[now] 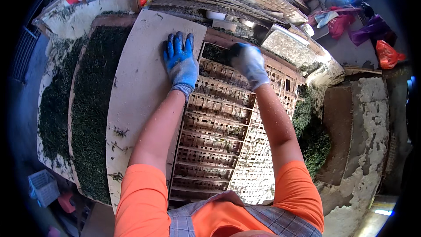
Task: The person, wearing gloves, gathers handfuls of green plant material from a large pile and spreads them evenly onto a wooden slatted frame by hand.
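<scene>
My left hand (179,57), in a grey-and-blue coated work glove, lies flat on a pale board (141,72) with its fingers apart. Next to the board is a slatted wooden rack (213,128) with narrow compartments over woven bamboo matting (251,171). My right hand (248,61), gloved the same way, is at the rack's far end and blurred. Its fingers are beside a dark green clump of leaf-like material (212,52) in the farthest compartment. Whether they grip any of it cannot be made out. Green bits are scattered over the slats and the board.
Left of the board are beds of dark green leafy material (95,112); more of it (309,135) lies right of the rack. A worn plastered ledge (365,131) runs along the right. Bags (388,54) are at upper right, and a plastic basket (43,187) stands at lower left.
</scene>
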`<action>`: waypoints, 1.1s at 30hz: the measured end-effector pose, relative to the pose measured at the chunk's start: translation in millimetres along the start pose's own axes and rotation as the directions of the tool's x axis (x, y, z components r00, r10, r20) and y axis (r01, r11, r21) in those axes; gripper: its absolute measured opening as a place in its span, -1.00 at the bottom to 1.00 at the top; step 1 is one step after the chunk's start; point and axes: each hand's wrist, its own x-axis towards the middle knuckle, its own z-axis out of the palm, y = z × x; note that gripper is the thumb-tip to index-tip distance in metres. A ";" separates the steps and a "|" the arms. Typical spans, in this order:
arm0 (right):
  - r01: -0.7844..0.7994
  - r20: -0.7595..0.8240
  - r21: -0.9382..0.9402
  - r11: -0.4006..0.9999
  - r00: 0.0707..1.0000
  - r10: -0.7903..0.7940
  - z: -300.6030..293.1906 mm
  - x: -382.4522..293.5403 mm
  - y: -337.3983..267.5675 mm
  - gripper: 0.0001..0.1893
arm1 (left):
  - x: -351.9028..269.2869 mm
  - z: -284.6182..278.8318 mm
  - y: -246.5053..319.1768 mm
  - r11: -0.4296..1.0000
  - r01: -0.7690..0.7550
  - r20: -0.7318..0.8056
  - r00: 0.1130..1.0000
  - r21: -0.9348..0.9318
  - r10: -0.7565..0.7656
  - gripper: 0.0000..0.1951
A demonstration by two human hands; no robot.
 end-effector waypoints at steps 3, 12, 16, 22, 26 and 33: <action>0.105 -0.182 0.081 0.991 0.979 -0.089 0.4 -10.1 14.7 -0.64 | -0.6 -5.4 6.7 1.000 -0.024 -0.009 1.000 -0.010 0.024 -0.47; 0.196 -0.054 0.215 0.957 0.981 -0.189 35.6 10.9 -10.4 -0.81 | 3.1 -6.8 9.8 0.998 -0.063 0.062 0.996 0.024 0.061 -0.43; 0.040 -0.025 0.427 0.903 0.999 -0.033 16.6 25.5 59.6 -0.73 | -1.6 -4.9 12.9 0.850 -0.516 0.085 0.847 -0.101 0.525 -0.50; 0.515 -0.213 0.264 0.815 0.856 -0.471 43.6 30.1 64.9 -0.63 | 2.2 -9.9 21.2 0.918 -0.379 0.243 0.885 -0.119 0.397 -0.59; 0.549 -0.271 -0.231 0.803 0.757 -0.595 70.6 -27.2 62.5 -0.57 | 0.0 -2.2 15.5 0.875 -0.474 0.196 0.853 -0.094 0.483 -0.60; 0.304 -0.388 0.614 0.729 0.920 -0.057 24.2 4.9 69.9 -0.72 | -3.6 12.1 19.4 0.856 -0.515 0.263 0.822 -0.032 0.505 -0.60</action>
